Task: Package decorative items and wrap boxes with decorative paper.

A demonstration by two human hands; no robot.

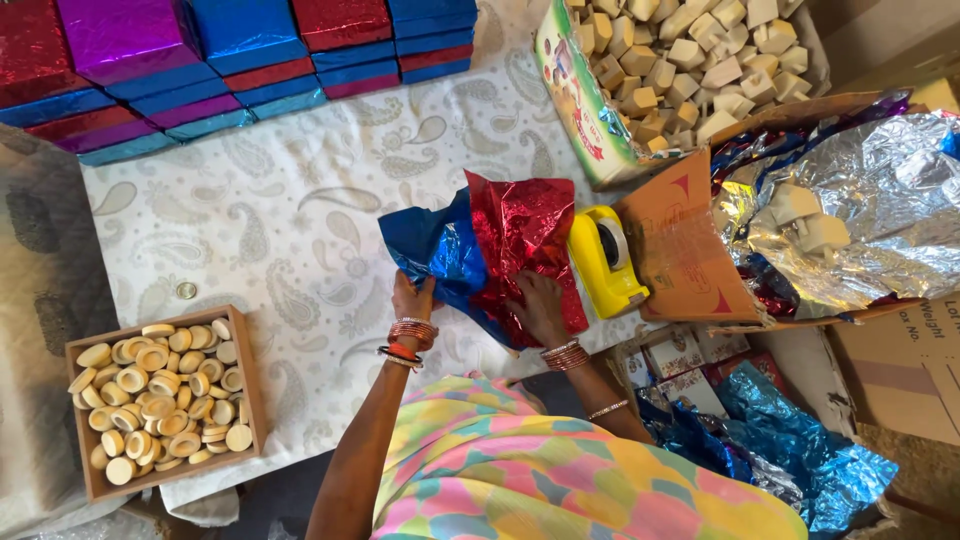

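Far off to the left of both hands sits a wooden tray (78, 420) full of round pale discs (160, 395), well apart from the work, with a small coin (186, 291) lying on the patterned cloth (290, 200) between the tray and the hands. Beyond that, at the far edge, stacks of foil-wrapped boxes (200, 70) in red, purple and blue.

Now the left hand (412, 298): fingers curled down onto the near edge of the blue foil sheet (435, 250), pinching it against the cloth. The blue sheet spreads away from that hand, up and a touch to the left of it.

Just to the right, the red foil sheet (525, 240) overlaps the blue one, crinkled, its long axis running away from the person and leaning slightly rightward. The right hand (535, 305) lies flat on the red sheet's near end, fingers spread and pressing rather than closed round anything. So each hand has its own sheet straight ahead of it: left is nearer the blue, right is nearer the red, and the two hands sit close together at the foil's near edge.

Right of the right hand, almost touching the red foil, stands a yellow tape dispenser (603, 260), nearer that hand by far. Further right lie an open cardboard box (680, 240) with silver foil (880, 200), and beyond it a carton of pale blocks (680, 60).
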